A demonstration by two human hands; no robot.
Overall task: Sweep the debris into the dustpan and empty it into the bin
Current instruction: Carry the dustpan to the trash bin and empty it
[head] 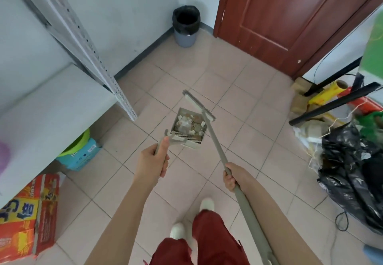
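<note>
My left hand [153, 161] grips the handle of a grey dustpan [187, 140], which is lifted off the floor. Paper scraps and other debris [189, 124] fill the pan. My right hand [233, 176] holds the long grey broom handle [217, 149]. The broom's flat head [199, 105] rests just beyond the pan's far edge. A grey bin [186, 25] with a black liner stands in the far corner, beside the brown door, well ahead of the dustpan.
A white table [51, 107] and a leaning metal rail [87, 49] are on the left, with boxes [29, 213] underneath. Black rubbish bags [352, 173] and clutter line the right. Pink floor tiles [207, 72] stretch toward the bin.
</note>
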